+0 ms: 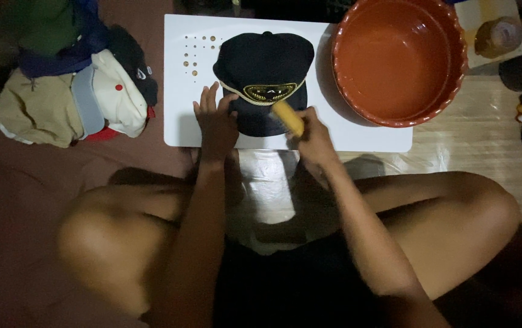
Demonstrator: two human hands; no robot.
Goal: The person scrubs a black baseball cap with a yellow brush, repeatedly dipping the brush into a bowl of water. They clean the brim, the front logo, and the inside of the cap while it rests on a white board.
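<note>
Right now the black cap [265, 76] lies flat on the white board [179, 127], brim toward the person. Left hand [215, 121] presses open-palmed on the brim's left edge, fingers spread, gripping nothing. Right hand [312, 136] is closed around a yellow brush [288, 117], its tip resting on the brim just below the gold embroidery. Bristles are hidden underneath; the dim light blurs the finger positions.

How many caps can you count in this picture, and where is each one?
At least 3. A black cap lies on the white board; a white cap and a dark cap sit in the pile at left. More may be hidden there.
</note>
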